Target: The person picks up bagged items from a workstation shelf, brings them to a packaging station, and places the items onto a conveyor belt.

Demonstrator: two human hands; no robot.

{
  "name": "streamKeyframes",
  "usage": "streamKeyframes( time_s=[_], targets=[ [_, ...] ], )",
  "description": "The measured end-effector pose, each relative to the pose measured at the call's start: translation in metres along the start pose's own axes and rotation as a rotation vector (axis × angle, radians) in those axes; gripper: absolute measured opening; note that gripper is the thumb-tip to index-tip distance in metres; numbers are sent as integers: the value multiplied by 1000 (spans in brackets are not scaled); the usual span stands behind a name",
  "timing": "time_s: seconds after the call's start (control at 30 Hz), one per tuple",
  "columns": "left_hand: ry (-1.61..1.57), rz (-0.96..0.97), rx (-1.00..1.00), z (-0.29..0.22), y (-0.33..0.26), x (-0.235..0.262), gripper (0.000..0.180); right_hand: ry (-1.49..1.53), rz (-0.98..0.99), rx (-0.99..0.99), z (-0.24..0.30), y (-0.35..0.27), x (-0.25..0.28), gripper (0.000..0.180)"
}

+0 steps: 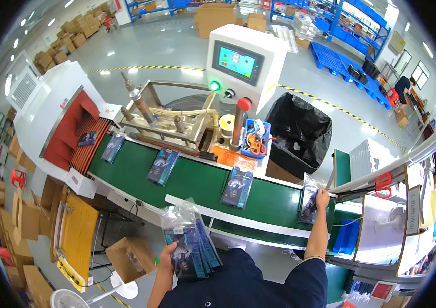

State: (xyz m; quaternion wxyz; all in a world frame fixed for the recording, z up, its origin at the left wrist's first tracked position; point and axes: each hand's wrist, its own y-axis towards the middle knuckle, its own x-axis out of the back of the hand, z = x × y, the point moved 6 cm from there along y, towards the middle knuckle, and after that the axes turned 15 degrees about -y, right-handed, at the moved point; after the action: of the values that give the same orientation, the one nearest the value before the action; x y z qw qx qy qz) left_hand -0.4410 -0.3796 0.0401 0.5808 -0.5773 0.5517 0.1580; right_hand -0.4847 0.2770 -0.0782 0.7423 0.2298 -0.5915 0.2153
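Observation:
My left hand [166, 257] is closed around a fanned stack of dark blue printed packages in clear plastic bags [190, 252], held in front of my body, near side of the belt. My right hand [322, 199] reaches to the right end of the green conveyor belt [197, 177], its fingers closed on the edge of one bagged package [308, 206]. Three similar packages lie spaced along the belt: a near package [237, 187], a middle package [162, 166] and a far-left package [112, 148]. Another package [87, 138] lies on the rollers at the machine's mouth.
A white tunnel machine [48, 110] with red curtain flaps stands at the belt's left end. Behind the belt are a control box [246, 64] with a lit screen, a blue basket [255, 138] with orange-handled scissors, and a black-lined bin [300, 131]. An open carton [131, 259] sits lower left.

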Motion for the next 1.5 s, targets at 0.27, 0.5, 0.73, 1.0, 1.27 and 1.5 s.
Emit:
streamKeyframes(
  time_s=[0.27, 0.5, 0.73, 1.0, 1.27, 1.5],
  targets=[
    [-35, 53, 33, 4, 6, -16, 48, 141, -41, 201, 116, -46, 50, 31],
    [159, 91, -56, 3, 0, -37, 63, 949, 1464, 882, 329, -309, 104, 35],
    [192, 73, -166, -9, -14, -29, 61, 917, 1389, 949, 368, -345, 117, 27],
    [144, 43, -350, -52, -21, -35, 40, 772, 1178, 1150, 373, -350, 137, 22],
    [-85, -199, -555, -96, -18, 4, 38, 859, 690, 553, 250, -184, 112, 20],
    [-39, -173, -463, -72, -12, 12, 39, 499, -189, 26, 16, -2, 139, 23]
  ],
)
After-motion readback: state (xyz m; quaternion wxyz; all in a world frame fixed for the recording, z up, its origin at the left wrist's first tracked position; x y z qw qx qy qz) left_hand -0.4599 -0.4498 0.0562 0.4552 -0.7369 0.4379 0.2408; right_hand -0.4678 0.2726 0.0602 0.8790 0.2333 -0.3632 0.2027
